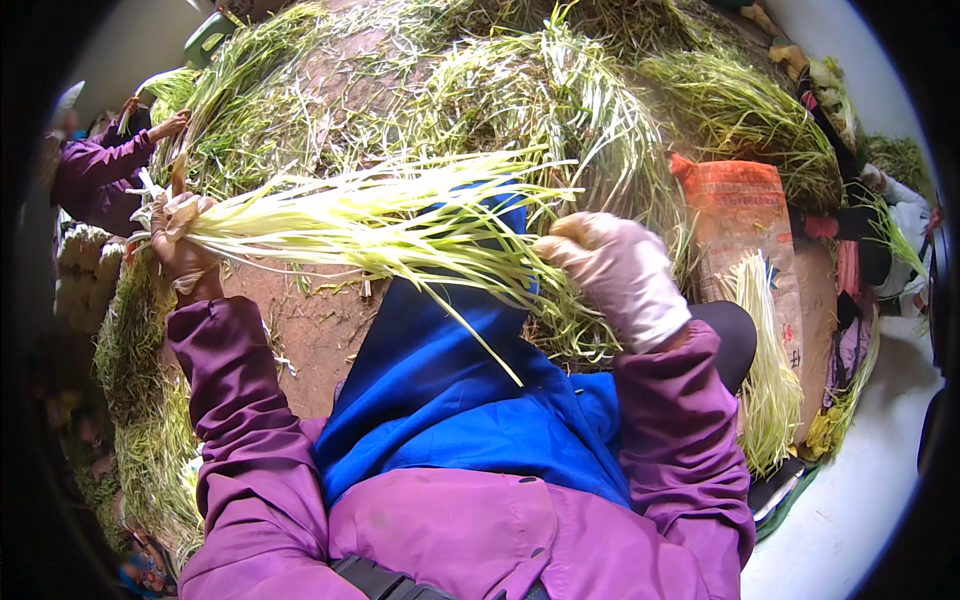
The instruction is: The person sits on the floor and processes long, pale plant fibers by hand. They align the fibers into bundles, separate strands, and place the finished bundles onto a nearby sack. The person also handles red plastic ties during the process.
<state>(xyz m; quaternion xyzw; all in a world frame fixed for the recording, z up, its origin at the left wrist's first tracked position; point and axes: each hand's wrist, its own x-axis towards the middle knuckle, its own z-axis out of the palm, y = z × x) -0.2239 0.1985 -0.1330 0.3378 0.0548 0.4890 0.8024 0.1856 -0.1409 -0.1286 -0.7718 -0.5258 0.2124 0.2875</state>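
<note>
In my gloved left hand (180, 229) is the root end of a bunch of pale yellow-green leaf stalks, perhaps blanched chives (360, 217). The bunch lies sideways over the blue apron (457, 397) on my lap, its loose leaf tips fanned out to the right. My right hand (615, 270), in a thin whitish glove, is closed at the leaf tips; whether its fingers pinch a leaf cannot be told. A second bunch of pale stalks (769, 390) rests on an orange and white woven sack (739, 195) to my right.
Heaps of loose green leaves (555, 97) cover the ground ahead. Another person in a purple sleeve (105, 165) handles leaves at the far left. More leaves (735, 105) lie at the upper right, where another person's pale sleeve (900, 195) shows. A green plastic container (206, 37) stands at the upper left.
</note>
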